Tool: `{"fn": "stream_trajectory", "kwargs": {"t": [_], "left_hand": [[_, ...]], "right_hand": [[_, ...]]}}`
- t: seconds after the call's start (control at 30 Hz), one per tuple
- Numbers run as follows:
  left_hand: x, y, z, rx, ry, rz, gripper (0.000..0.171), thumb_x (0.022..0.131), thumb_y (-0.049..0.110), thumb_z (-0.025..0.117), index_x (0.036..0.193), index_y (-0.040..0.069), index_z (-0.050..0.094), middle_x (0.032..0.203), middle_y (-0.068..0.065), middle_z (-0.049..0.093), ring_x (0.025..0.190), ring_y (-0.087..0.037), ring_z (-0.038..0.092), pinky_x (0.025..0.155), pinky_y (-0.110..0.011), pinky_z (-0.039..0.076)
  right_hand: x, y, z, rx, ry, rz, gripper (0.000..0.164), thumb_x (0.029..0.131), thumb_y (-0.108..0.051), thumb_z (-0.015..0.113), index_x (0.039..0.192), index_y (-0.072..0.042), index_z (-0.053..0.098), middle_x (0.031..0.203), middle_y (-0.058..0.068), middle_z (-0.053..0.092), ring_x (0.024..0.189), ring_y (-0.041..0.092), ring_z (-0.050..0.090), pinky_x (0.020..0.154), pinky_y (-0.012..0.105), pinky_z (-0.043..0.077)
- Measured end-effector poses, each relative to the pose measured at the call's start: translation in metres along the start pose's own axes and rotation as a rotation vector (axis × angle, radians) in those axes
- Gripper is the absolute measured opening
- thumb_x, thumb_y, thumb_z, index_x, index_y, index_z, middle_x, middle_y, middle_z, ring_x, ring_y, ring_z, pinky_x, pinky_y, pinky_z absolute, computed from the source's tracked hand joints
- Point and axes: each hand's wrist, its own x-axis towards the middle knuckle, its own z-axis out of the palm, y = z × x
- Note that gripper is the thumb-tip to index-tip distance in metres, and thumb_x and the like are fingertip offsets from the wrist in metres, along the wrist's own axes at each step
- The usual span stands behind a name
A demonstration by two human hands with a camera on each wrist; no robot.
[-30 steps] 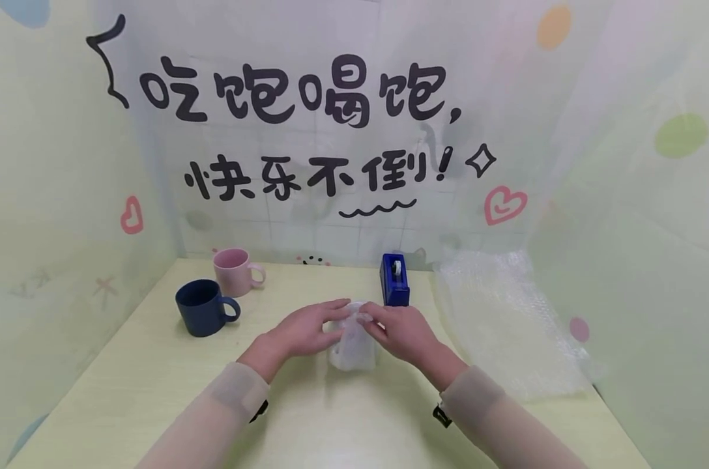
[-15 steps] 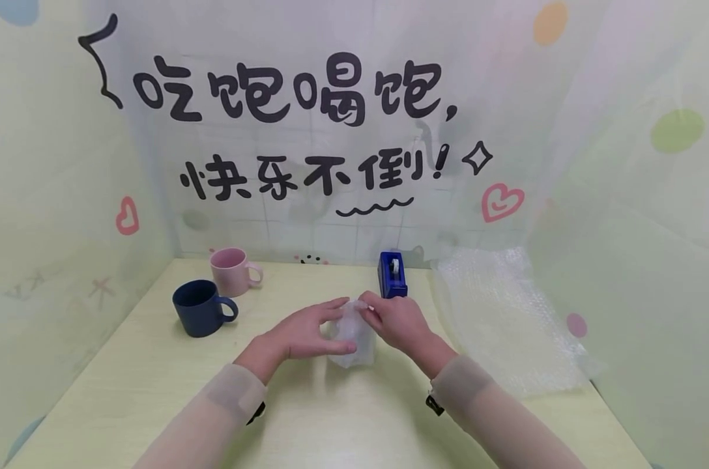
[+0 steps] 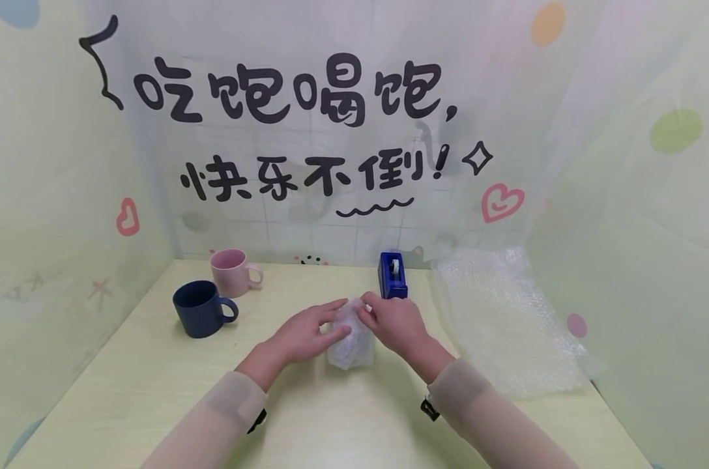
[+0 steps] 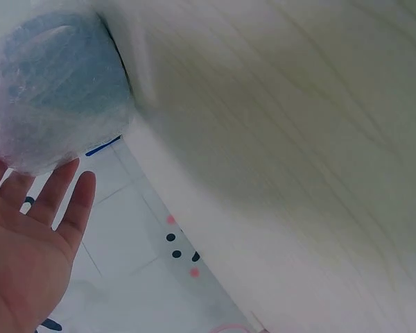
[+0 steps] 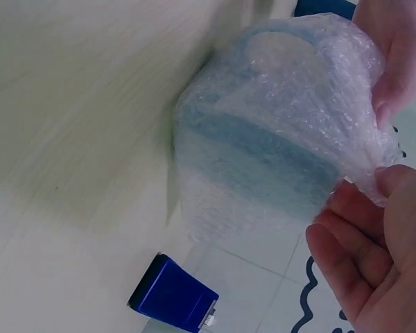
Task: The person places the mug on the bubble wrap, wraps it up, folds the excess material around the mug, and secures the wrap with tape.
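Note:
A light-blue mug [image 5: 256, 152], its handle showing through, stands wrapped in cloudy bubble wrap [image 5: 201, 222] at mid-table. In the head view my left hand [image 3: 304, 332] holds the wrapped bundle [image 3: 353, 348] from the left, thumb on the near side and fingers at the far top. The left wrist view shows fingertips [image 4: 62, 170] of this hand against the wrap. From the right, my right hand [image 3: 397, 322] pinches a gathered edge of the wrap at the top between thumb and forefinger. Its other fingers [image 5: 333, 260] curl loosely beneath that pinch.
A blue tape dispenser [image 3: 393, 277] stands just behind my right hand. Sheets of bubble wrap [image 3: 507, 326] lie along the right side of the table. At the back left stand a navy mug [image 3: 199, 312] and a pink mug [image 3: 231, 277]. Printed curtains [image 3: 354, 234] surround the table.
My right hand has gone from spread fingers on the top to pinching the wrap's edge. The left thumb moved down across the bundle's front, then back up. The mugs and dispenser stay put.

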Motion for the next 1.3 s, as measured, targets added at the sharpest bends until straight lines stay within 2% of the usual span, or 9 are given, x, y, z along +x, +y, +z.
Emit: {"fn": "stream_trajectory", "kwargs": {"t": [0.13,0.23,0.3,0.37,0.43,0.63,0.77,1.0,1.3], "left_hand": [[0.0,0.001,-0.002,-0.002,-0.006,0.0,0.059,0.111,0.053,0.058,0.15,0.012,0.068,0.175,0.001,0.045,0.16,-0.035,0.045,0.131,-0.06,0.038],[0.0,0.002,-0.004,0.002,-0.003,0.017,0.057,0.111,0.052,0.059,0.148,0.011,0.07,0.174,-0.001,0.046,0.16,-0.036,0.046,0.13,-0.06,0.038],[0.0,0.003,-0.005,0.004,0.005,0.023,0.055,0.11,0.05,0.06,0.147,0.01,0.071,0.174,-0.002,0.047,0.159,-0.036,0.047,0.13,-0.059,0.038],[0.001,0.003,-0.006,0.004,0.015,0.021,0.055,0.11,0.05,0.06,0.148,0.01,0.07,0.173,-0.002,0.048,0.159,-0.036,0.047,0.13,-0.059,0.039],[0.0,0.002,-0.005,-0.001,0.017,0.016,0.057,0.11,0.05,0.06,0.15,0.01,0.068,0.173,-0.003,0.048,0.159,-0.036,0.047,0.13,-0.06,0.038],[-0.001,0.001,-0.002,-0.01,0.025,0.001,0.065,0.109,0.049,0.064,0.162,0.013,0.055,0.166,-0.01,0.057,0.15,-0.039,0.058,0.123,-0.062,0.047],[-0.001,0.001,-0.002,-0.008,0.035,0.013,0.058,0.108,0.05,0.066,0.157,0.021,0.057,0.155,-0.015,0.066,0.136,-0.04,0.067,0.112,-0.062,0.055],[-0.001,0.002,-0.009,0.098,-0.037,0.1,0.048,0.112,0.048,0.059,0.146,0.017,0.072,0.172,-0.013,0.049,0.154,-0.042,0.052,0.125,-0.063,0.044],[0.0,0.005,-0.016,0.17,-0.099,0.108,0.066,0.1,0.058,0.071,0.152,0.018,0.068,0.174,-0.009,0.046,0.15,-0.041,0.057,0.12,-0.062,0.05]], "right_hand": [[-0.009,-0.002,-0.004,0.082,0.091,0.037,0.027,0.106,-0.027,0.075,0.119,-0.008,0.063,0.088,0.005,0.078,0.069,0.02,0.074,0.058,0.032,0.058],[-0.019,0.001,-0.007,0.017,0.219,-0.138,0.028,0.097,-0.021,0.085,0.115,-0.009,0.068,0.101,0.004,0.077,0.089,0.019,0.076,0.071,0.031,0.064],[-0.025,0.004,-0.008,-0.132,0.257,-0.294,0.03,0.093,-0.023,0.089,0.116,-0.009,0.074,0.112,0.004,0.078,0.102,0.021,0.075,0.084,0.033,0.065],[-0.03,0.006,-0.006,-0.266,0.233,-0.41,0.037,0.093,-0.031,0.09,0.123,-0.012,0.078,0.125,0.002,0.079,0.118,0.023,0.073,0.099,0.037,0.063],[-0.035,0.007,-0.004,-0.344,0.16,-0.443,0.048,0.095,-0.042,0.086,0.133,-0.013,0.077,0.135,0.001,0.078,0.13,0.023,0.07,0.106,0.039,0.059],[-0.039,0.007,0.006,-0.27,0.016,-0.343,0.052,0.099,-0.047,0.08,0.137,-0.012,0.075,0.135,0.003,0.079,0.133,0.025,0.07,0.112,0.043,0.056],[-0.034,0.007,0.009,-0.193,-0.028,-0.299,0.047,0.1,-0.046,0.08,0.132,-0.013,0.076,0.132,0.005,0.08,0.131,0.027,0.07,0.114,0.046,0.054],[-0.025,0.005,0.007,-0.11,-0.148,-0.226,0.042,0.102,-0.043,0.076,0.132,-0.013,0.076,0.134,0.005,0.079,0.133,0.028,0.068,0.117,0.051,0.049],[-0.013,0.004,0.004,0.04,-0.279,-0.126,0.034,0.105,-0.033,0.074,0.13,-0.011,0.078,0.134,0.003,0.079,0.143,0.03,0.06,0.124,0.065,0.033]]}}
